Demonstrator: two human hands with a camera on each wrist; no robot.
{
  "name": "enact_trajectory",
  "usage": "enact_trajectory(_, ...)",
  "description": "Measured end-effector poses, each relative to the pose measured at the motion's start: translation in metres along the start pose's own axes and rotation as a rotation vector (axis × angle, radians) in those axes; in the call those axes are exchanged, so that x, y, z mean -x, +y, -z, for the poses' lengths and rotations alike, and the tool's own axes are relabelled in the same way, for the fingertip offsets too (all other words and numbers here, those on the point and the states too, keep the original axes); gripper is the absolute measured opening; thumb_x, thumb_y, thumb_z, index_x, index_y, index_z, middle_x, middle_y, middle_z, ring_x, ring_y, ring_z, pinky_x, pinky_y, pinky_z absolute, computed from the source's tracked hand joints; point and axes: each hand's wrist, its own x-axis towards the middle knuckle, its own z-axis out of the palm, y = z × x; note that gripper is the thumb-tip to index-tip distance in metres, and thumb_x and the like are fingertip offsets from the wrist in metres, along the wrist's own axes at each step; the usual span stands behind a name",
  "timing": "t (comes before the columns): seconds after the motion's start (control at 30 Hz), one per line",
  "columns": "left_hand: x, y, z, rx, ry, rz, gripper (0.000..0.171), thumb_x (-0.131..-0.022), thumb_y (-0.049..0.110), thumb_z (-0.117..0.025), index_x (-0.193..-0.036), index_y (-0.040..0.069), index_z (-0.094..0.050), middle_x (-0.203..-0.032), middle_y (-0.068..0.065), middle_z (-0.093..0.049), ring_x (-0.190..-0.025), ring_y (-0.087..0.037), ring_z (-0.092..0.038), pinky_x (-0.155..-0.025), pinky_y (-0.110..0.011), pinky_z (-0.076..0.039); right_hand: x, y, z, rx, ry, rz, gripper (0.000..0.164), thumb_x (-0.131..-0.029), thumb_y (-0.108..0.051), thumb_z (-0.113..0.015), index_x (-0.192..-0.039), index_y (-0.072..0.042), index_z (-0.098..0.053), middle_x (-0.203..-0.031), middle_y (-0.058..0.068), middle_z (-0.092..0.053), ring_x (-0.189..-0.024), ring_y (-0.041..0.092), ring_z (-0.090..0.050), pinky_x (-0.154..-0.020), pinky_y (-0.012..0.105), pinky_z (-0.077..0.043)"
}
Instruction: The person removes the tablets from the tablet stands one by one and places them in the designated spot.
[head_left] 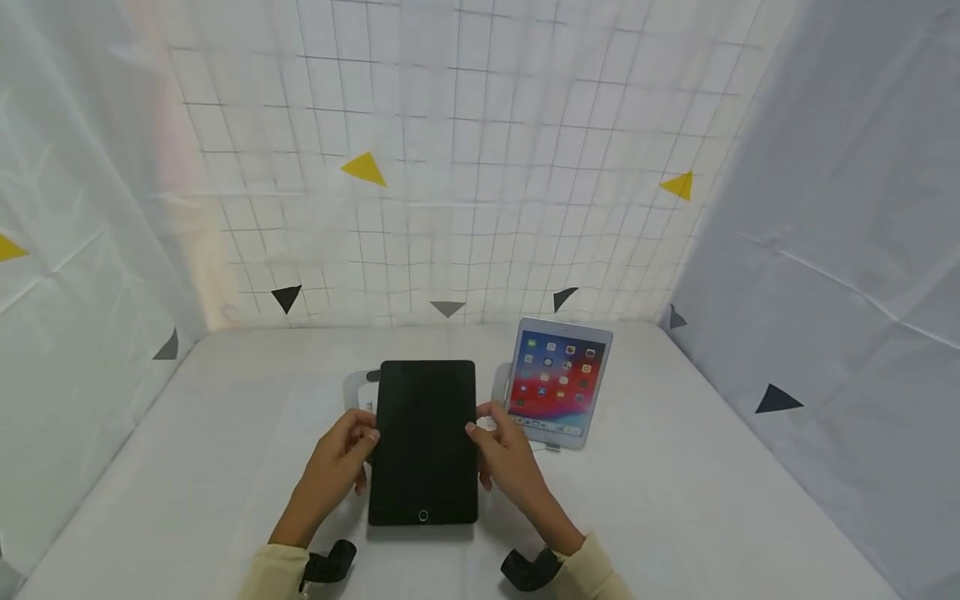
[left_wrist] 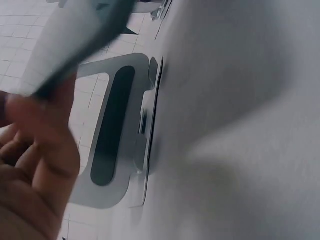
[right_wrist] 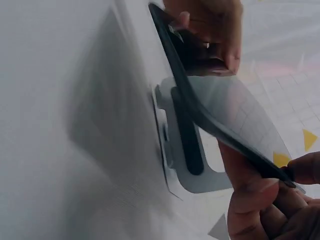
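A black tablet (head_left: 424, 442) with a round home button and a dark screen is held upright between both hands, above the white table. My left hand (head_left: 333, 462) pinches its left edge between thumb and fingers. On the opposite edge, my right hand (head_left: 513, 462) grips it the same way. Behind the tablet stands a silver metal tablet stand (left_wrist: 142, 70) with a dark pad (left_wrist: 112, 125), mostly covered in the head view. In the right wrist view the tablet appears tilted and apart from the stand's base lip.
To the right, a white tablet (head_left: 558, 383) with a lit home screen leans on another stand (head_left: 501, 381). White table surface (head_left: 675, 500) surrounds both. A gridded white curtain (head_left: 480, 208) hangs at the back, with plain sheets at the sides. Black wrist mounts (head_left: 330, 562) sit below the hands.
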Motion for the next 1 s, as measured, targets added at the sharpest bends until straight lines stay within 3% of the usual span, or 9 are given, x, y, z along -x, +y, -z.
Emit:
enact_trajectory(0.1, 0.001, 0.000, 0.002, -0.062, 0.022, 0.035, 0.025, -0.110, 0.015, -0.055, -0.133, 0.006, -0.055, -0.069, -0.009, -0.061, -0.051, -0.024, -0.054, -0.044, -0.032, -0.045, 0.001, 0.002, -0.004, 0.051, -0.058, -0.027, 0.021, -0.112, -0.028, -0.051, -0.109, -0.008, -0.053, -0.053, 0.008, -0.054, -0.039, 0.021, -0.051, -0.042, 0.031, -0.047)
enact_trajectory(0.27, 0.000, -0.001, 0.009, -0.126, -0.033, 0.058, 0.024, -0.111, 0.023, -0.053, -0.129, 0.006, -0.057, -0.055, -0.009, -0.057, -0.042, -0.027, -0.053, -0.041, -0.031, -0.041, 0.001, 0.006, -0.006, 0.115, -0.143, -0.068, 0.034, -0.112, -0.033, -0.049, -0.092, -0.007, -0.053, -0.055, 0.007, -0.059, -0.038, 0.018, -0.050, -0.039, 0.029, -0.041)
enact_trajectory(0.5, -0.001, -0.008, 0.021, -0.166, -0.221, 0.052, 0.026, -0.114, 0.023, -0.046, -0.099, 0.003, -0.054, -0.056, -0.009, -0.061, -0.044, -0.028, -0.061, -0.041, -0.033, -0.045, 0.001, 0.008, -0.002, 0.136, -0.285, -0.123, 0.038, -0.111, -0.036, -0.049, -0.090, -0.009, -0.063, -0.058, 0.007, -0.067, -0.043, 0.021, -0.059, -0.038, 0.024, -0.036)
enact_trajectory(0.63, -0.001, -0.011, 0.027, -0.157, -0.300, 0.082, 0.026, -0.114, 0.020, -0.046, -0.094, 0.003, -0.051, -0.059, -0.010, -0.063, -0.047, -0.030, -0.064, -0.043, -0.034, -0.047, 0.001, 0.011, -0.003, 0.159, -0.329, -0.127, 0.039, -0.111, -0.036, -0.049, -0.088, -0.011, -0.068, -0.060, 0.006, -0.068, -0.047, 0.023, -0.064, -0.038, 0.023, -0.038)
enact_trajectory(0.87, 0.004, -0.014, 0.038, -0.165, -0.436, 0.144, 0.031, -0.112, 0.019, -0.048, -0.087, 0.002, -0.055, -0.062, -0.011, -0.066, -0.049, -0.030, -0.064, -0.048, -0.040, -0.054, 0.002, 0.014, -0.003, 0.246, -0.404, -0.119, 0.042, -0.109, -0.034, -0.053, -0.077, -0.013, -0.070, -0.058, 0.002, -0.067, -0.046, 0.018, -0.062, -0.042, 0.025, -0.038)
enact_trajectory(1.0, 0.005, -0.016, 0.041, -0.198, -0.474, 0.161, 0.036, -0.111, 0.021, -0.049, -0.082, 0.003, -0.060, -0.059, -0.011, -0.064, -0.046, -0.029, -0.062, -0.047, -0.043, -0.054, 0.003, 0.015, -0.002, 0.284, -0.467, -0.098, 0.043, -0.108, -0.033, -0.055, -0.074, -0.012, -0.070, -0.059, 0.000, -0.065, -0.048, 0.016, -0.062, -0.047, 0.027, -0.043)
